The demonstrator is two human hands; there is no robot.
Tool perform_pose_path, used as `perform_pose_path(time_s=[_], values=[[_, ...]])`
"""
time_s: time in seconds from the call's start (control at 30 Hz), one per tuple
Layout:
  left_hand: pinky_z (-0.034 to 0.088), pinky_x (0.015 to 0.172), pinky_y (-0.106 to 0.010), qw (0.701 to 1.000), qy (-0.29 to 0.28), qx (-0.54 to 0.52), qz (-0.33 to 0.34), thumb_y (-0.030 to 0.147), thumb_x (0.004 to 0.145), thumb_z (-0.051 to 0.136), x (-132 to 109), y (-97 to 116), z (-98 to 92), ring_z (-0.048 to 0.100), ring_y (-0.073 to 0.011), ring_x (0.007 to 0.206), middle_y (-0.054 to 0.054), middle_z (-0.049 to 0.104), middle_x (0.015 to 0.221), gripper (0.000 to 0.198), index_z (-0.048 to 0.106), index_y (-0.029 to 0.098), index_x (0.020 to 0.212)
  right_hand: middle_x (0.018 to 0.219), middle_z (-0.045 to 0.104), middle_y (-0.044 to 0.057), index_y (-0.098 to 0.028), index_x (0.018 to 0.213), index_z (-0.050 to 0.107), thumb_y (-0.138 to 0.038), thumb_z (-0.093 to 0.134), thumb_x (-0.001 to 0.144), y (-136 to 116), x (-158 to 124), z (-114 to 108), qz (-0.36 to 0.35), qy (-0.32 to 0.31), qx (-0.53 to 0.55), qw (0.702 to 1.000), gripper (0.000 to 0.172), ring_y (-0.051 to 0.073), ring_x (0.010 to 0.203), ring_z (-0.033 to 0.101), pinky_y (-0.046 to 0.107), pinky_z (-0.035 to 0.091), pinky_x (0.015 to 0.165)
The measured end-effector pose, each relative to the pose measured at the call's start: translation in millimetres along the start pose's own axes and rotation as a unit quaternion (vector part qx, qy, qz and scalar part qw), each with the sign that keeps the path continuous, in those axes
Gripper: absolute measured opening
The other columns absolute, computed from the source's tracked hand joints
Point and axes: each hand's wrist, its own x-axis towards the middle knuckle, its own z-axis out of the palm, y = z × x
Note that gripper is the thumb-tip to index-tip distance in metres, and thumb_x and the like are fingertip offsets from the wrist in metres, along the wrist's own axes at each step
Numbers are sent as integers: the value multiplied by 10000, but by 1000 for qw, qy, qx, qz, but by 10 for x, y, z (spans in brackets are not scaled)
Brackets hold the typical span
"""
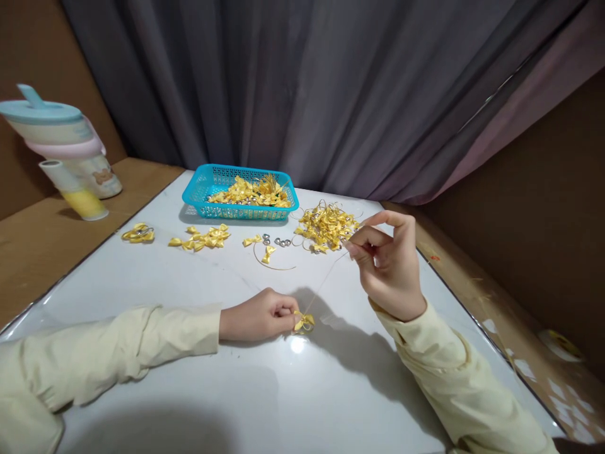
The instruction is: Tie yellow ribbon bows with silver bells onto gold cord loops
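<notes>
The left sleeve and the right sleeve are long, pale cream yellow and plain, with soft wrinkles. The left cuff is flat and straight-edged; the right cuff is creased. Both hands are bare.

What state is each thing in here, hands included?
Left hand: pinching a small yellow satin bow.
Right hand: raised, pinching a thin pale thread.
Thin pale thread: drawn nearly straight.
Blue plastic mesh basket: uncovered, partly filled with yellow satin bows.
White drinking tumbler: pale blue lid on.
Dark grey fabric curtain: hanging in folds.
</notes>
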Motion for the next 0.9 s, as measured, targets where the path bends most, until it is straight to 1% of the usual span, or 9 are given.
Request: perform_pose_path(time_s=[0.3,0.5,0.6,0.67,0.73,0.77,0.8,0.83,0.9], values=[[239,431,-171,999,-5,37,12,191,753,478,-8,21,4,247,-51,438,86,319,451,158,463,152,601,584,412,-56,-258,960,316,-156,521,810,85,83,-102,3,29,-3,1000,274,126,511,444,287,352,496],[267,442,-166,999,-3,45,10,198,752,486,-10,27,4,271,-53,443,83,351,454,151,495,144,611,574,407,-67,-255,951,325,-170,542,798,163,111,-135,12,40,0,999,279,125,509,451,280,344,501],[271,443,-165,999,-9,46,17,220,765,486,-8,11,4,271,-53,444,81,360,454,164,504,140,623,592,479,-61,-246,990,340,-203,587,777,259,123,-78,49,35,15,998,329,130,530,484,286,368,522],[268,439,-166,999,-13,45,16,235,774,484,-6,7,6,287,-54,444,73,386,463,173,514,136,635,630,556,-41,-232,1042,350,-250,628,752,361,128,-6,112,32,54,992,402,137,560,525,289,396,542],[266,434,-167,999,-19,43,12,236,776,482,-7,13,8,317,-56,447,58,432,482,175,521,135,639,660,608,-28,-219,1065,361,-286,687,695,478,125,81,206,35,137,968,497,139,583,567,279,423,554],[266,433,-168,999,-21,43,11,228,771,484,-8,18,9,328,-57,449,52,448,489,171,521,135,633,664,619,-26,-213,1045,376,-278,721,653,535,119,124,266,40,193,944,526,137,589,582,264,429,548],[266,433,-167,999,-23,45,13,218,766,487,-10,23,11,333,-58,450,51,454,491,166,518,137,624,661,624,-27,-207,1014,391,-252,754,609,587,111,165,335,45,254,906,546,135,589,596,241,421,522],[266,433,-167,998,-25,46,17,209,762,488,-12,27,12,333,-58,449,52,448,486,166,514,139,614,668,626,-24,-205,985,408,-214,769,582,630,99,200,401,48,316,859,541,139,604,611,223,411,500],[260,429,-165,998,-26,50,29,199,757,488,-13,24,16,318,-57,441,61,415,467,177,496,144,589,680,619,-4,-183,929,435,-176,738,605,684,72,252,446,28,353,822,444,150,638,631,223,431,501]])
